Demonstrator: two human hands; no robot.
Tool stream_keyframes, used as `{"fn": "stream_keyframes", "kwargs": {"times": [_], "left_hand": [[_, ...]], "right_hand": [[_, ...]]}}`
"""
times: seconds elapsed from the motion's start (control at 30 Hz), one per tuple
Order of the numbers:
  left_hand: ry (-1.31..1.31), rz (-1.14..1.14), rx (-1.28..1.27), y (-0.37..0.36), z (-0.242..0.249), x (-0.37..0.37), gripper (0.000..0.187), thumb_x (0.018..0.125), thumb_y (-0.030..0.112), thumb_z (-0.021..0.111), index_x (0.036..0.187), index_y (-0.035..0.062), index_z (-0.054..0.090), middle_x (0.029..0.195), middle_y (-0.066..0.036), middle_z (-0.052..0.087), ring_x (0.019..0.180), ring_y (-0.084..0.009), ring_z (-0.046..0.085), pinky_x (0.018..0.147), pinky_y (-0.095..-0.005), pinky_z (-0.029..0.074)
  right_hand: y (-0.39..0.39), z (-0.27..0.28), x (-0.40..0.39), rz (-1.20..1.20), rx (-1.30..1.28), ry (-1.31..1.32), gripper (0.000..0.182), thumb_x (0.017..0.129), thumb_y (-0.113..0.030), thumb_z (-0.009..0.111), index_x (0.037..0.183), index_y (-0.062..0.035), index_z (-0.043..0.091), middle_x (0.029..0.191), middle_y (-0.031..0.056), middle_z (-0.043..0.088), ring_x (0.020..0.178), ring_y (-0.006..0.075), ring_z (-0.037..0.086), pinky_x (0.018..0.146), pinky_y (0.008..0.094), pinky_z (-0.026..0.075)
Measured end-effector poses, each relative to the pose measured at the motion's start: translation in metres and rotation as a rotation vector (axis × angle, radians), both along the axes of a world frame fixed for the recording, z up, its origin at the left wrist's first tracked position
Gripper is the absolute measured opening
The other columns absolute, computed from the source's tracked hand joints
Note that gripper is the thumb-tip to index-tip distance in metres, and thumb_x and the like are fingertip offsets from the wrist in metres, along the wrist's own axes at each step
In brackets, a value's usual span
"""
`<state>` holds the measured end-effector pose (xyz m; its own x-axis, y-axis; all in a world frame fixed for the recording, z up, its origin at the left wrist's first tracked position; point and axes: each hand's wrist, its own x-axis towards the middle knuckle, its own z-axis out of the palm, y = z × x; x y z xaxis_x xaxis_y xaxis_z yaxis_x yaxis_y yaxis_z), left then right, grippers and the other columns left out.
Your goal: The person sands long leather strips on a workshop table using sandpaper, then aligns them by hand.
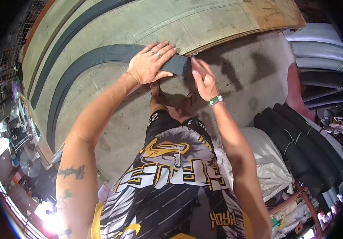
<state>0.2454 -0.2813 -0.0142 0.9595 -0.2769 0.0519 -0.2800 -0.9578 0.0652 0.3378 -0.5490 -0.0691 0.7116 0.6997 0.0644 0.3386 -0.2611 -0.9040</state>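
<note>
A bundle of long, thin dark grey strips (96, 55) curves across the front of the pale work table (171, 24), its cut end (181, 65) reaching past the table edge. Across the bundle near that end lies my left hand (149, 61), fingers stretched flat over the strips and thumb along the near side. Rings show on two of its fingers. Just beyond the cut end is my right hand (205, 81), fingers extended and partly blurred by motion, palm side turned to the strip ends. It holds nothing that shows.
A second dark strip bundle (66, 36) lies farther back on the table. Dark rolls (299, 145) stand at the right beside a white sack (259, 159). Silvery rolls (316, 47) are stacked at the far right. Concrete floor (255, 75) shows past the table edge.
</note>
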Motion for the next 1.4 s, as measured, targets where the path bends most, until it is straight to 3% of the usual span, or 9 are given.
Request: {"fn": "stream_keyframes", "kwargs": {"times": [0.17, 0.37, 0.5, 0.57, 0.7, 0.9, 1.03, 1.2, 1.4], "left_hand": [[0.013, 0.011, 0.010, -0.001, 0.006, -0.001, 0.088, 0.099, 0.070, 0.051, 0.156, 0.0045, 0.046, 0.158, -0.015, 0.052, 0.151, -0.0324, 0.044, 0.126, -0.0491, 0.033], [-0.025, -0.012, -0.012, 0.001, 0.001, -0.002, 0.086, 0.098, 0.069, 0.053, 0.155, 0.0042, 0.047, 0.157, -0.016, 0.053, 0.150, -0.0327, 0.045, 0.125, -0.0486, 0.034], [-0.044, 0.004, -0.019, 0.000, 0.003, -0.003, 0.086, 0.098, 0.069, 0.052, 0.154, 0.0045, 0.047, 0.157, -0.013, 0.053, 0.149, -0.0324, 0.046, 0.125, -0.0482, 0.035], [-0.072, -0.005, -0.019, -0.003, -0.002, -0.006, 0.085, 0.097, 0.070, 0.053, 0.154, 0.0070, 0.048, 0.155, -0.012, 0.055, 0.147, -0.0305, 0.048, 0.125, -0.0471, 0.036], [-0.072, 0.008, -0.010, 0.001, -0.007, -0.004, 0.084, 0.097, 0.070, 0.053, 0.152, 0.0064, 0.050, 0.154, -0.013, 0.056, 0.147, -0.0318, 0.048, 0.124, -0.0476, 0.036], [-0.059, 0.000, -0.002, 0.005, -0.006, -0.007, 0.083, 0.099, 0.068, 0.053, 0.150, 0.0042, 0.049, 0.154, -0.014, 0.055, 0.147, -0.0324, 0.048, 0.124, -0.0481, 0.035], [-0.072, 0.006, 0.006, 0.001, -0.006, -0.005, 0.080, 0.098, 0.068, 0.052, 0.150, 0.0058, 0.049, 0.151, -0.013, 0.056, 0.146, -0.0322, 0.048, 0.125, -0.0478, 0.036], [-0.086, 0.006, -0.006, 0.001, -0.008, -0.005, 0.080, 0.099, 0.068, 0.052, 0.149, 0.0062, 0.050, 0.152, -0.013, 0.056, 0.146, -0.0313, 0.048, 0.124, -0.0479, 0.036], [-0.101, -0.004, -0.033, -0.004, -0.010, -0.008, 0.081, 0.098, 0.067, 0.055, 0.149, 0.0042, 0.051, 0.151, -0.015, 0.057, 0.146, -0.0331, 0.050, 0.123, -0.0488, 0.037]], "right_hand": [[-0.009, -0.053, -0.004, 0.087, -0.137, -0.288, 0.044, 0.107, -0.027, 0.058, 0.147, -0.0085, 0.063, 0.142, 0.0264, 0.060, 0.129, 0.0462, 0.057, 0.112, 0.0493, 0.045], [0.017, 0.033, -0.007, 0.043, 0.151, -0.323, 0.044, 0.103, -0.023, 0.066, 0.146, -0.0163, 0.066, 0.141, 0.0199, 0.061, 0.125, 0.0417, 0.057, 0.108, 0.0508, 0.045], [-0.028, -0.018, -0.002, 0.140, -0.353, -0.504, 0.046, 0.101, -0.022, 0.067, 0.146, -0.0216, 0.066, 0.138, 0.0199, 0.060, 0.124, 0.0416, 0.057, 0.107, 0.0534, 0.045], [-0.063, -0.057, -0.004, 0.060, -0.381, -0.207, 0.043, 0.102, -0.025, 0.065, 0.145, -0.0198, 0.068, 0.138, 0.0216, 0.060, 0.125, 0.0411, 0.057, 0.107, 0.0523, 0.045], [0.016, 0.040, -0.002, 0.031, 0.033, -0.413, 0.041, 0.103, -0.026, 0.065, 0.143, -0.0189, 0.070, 0.137, 0.0221, 0.060, 0.123, 0.0393, 0.058, 0.104, 0.0502, 0.046], [-0.037, 0.000, -0.004, 0.098, -0.363, -0.445, 0.045, 0.097, -0.021, 0.072, 0.142, -0.0219, 0.070, 0.124, 0.0185, 0.063, 0.113, 0.0395, 0.059, 0.101, 0.0506, 0.047], [0.006, 0.054, -0.012, 0.019, 0.051, -0.353, 0.037, 0.101, -0.024, 0.068, 0.137, -0.0194, 0.073, 0.123, 0.0209, 0.063, 0.113, 0.0405, 0.058, 0.103, 0.0485, 0.045], [-0.047, -0.005, -0.013, 0.168, -0.438, -0.550, 0.056, 0.091, -0.015, 0.075, 0.145, -0.0251, 0.067, 0.123, 0.0184, 0.064, 0.112, 0.0397, 0.058, 0.100, 0.0520, 0.046], [0.008, 0.055, -0.026, 0.101, -0.026, -0.516, 0.056, 0.090, -0.012, 0.076, 0.144, -0.0269, 0.068, 0.124, 0.0196, 0.061, 0.108, 0.0402, 0.059, 0.094, 0.0511, 0.048]]}}
